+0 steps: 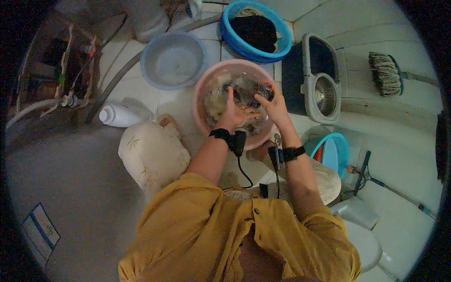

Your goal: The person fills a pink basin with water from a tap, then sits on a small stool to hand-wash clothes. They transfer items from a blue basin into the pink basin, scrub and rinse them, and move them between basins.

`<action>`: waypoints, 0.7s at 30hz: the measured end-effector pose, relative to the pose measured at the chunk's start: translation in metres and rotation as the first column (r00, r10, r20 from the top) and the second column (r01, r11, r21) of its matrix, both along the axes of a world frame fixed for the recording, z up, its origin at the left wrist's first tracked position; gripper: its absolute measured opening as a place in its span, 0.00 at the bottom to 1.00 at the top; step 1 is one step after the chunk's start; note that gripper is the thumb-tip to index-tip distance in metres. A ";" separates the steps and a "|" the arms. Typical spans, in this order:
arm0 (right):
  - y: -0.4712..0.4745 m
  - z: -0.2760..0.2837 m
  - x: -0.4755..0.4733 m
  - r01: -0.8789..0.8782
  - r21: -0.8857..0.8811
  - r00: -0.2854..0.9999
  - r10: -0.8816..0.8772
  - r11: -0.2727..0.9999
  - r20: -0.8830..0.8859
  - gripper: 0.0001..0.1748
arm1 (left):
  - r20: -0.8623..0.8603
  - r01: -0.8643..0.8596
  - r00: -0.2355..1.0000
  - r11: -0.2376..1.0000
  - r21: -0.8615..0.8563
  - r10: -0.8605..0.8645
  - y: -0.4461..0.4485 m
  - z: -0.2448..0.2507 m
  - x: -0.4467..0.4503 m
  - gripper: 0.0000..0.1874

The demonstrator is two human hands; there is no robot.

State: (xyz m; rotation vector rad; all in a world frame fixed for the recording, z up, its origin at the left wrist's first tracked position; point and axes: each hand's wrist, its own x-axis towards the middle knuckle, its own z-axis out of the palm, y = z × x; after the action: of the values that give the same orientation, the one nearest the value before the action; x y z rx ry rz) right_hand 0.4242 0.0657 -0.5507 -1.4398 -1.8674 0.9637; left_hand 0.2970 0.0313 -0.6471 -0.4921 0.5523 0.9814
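Observation:
A pink plastic basin sits on the floor before me, with water and wet laundry in it. Pale cloth lies along its left side, and darker grey cloth fills the middle. My left hand is over the basin, thumb up and fingers spread towards the right, with nothing visibly gripped; whether its underside touches the cloth is hidden. At the basin's right side, my right hand has its fingers curled around a bunched dark patterned cloth.
Beyond stand a grey-blue basin and a bright blue basin holding dark cloth. A white bottle lies left. Rightward are a mop bucket, a mop head, a turquoise basin and a toilet.

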 end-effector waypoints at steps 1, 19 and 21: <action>-0.006 0.014 0.001 -0.022 -0.055 1.000 0.022 0.998 -0.011 0.23 | 0.032 -0.074 0.997 0.992 0.107 0.071 -0.002 0.006 0.000 0.49; 0.002 -0.020 0.025 0.183 -0.439 0.907 -0.323 0.879 -0.268 0.32 | -0.300 0.393 0.908 0.843 0.368 -0.292 -0.012 0.008 -0.015 0.27; 0.008 -0.031 0.025 0.066 -0.401 0.970 -0.153 0.914 -0.189 0.33 | -0.328 0.490 0.865 0.781 0.387 -0.380 -0.011 0.000 -0.014 0.24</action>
State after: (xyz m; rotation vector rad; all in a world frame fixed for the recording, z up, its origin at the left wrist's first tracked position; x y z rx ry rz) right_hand 0.4492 0.0735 -0.5815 -1.5713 -1.4714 1.4377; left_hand 0.2831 0.0207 -0.6469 0.1867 0.5866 0.6823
